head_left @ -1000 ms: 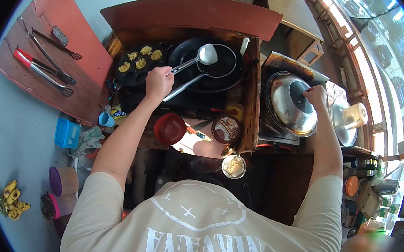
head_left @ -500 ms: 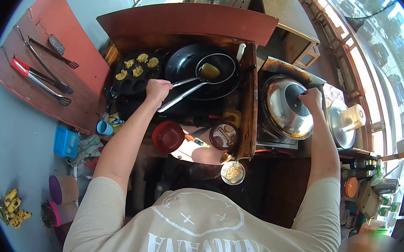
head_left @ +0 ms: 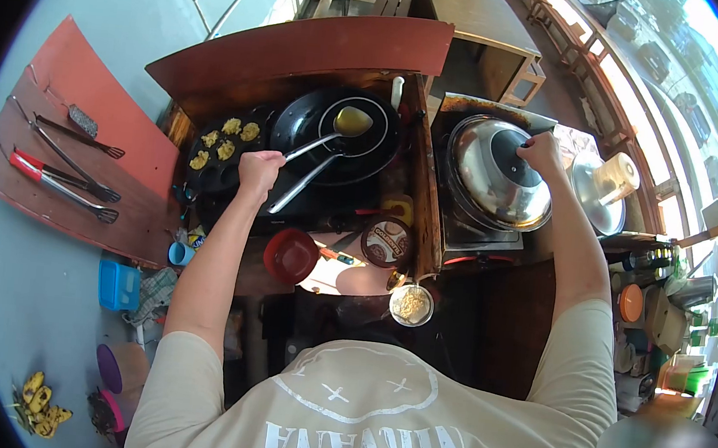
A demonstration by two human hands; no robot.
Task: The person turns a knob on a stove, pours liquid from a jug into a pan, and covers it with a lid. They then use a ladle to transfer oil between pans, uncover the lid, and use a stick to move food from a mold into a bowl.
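My left hand (head_left: 260, 173) is closed around the handle of a ladle (head_left: 352, 121). Its bowl, with yellowish liquid in it, is above a round strainer (head_left: 300, 186) whose long handle rests across the front rim of a black wok (head_left: 288, 131). To the right, my right hand (head_left: 544, 154) grips the dark knob of a domed metal lid (head_left: 478, 173). The lid sits over a round pan on a separate stove. Left of the wok is a dark molded pan (head_left: 227, 178) with several yellow fritter-like pieces (head_left: 231, 126) in its hollows.
Nearer me are a red bowl (head_left: 291, 256), a round brown-lidded tub (head_left: 387, 242) and a small pot of crumbs (head_left: 411, 305). Tongs (head_left: 64, 185) and whisks hang on the left board. A second metal lid (head_left: 590, 199) lies at right. A wooden divider (head_left: 428, 192) separates the stoves.
The ladle has lifted and tipped slightly within my left hand's grip, its bowl now higher over the strainer. My right hand stays on the lid knob. The whole view has shifted a little.
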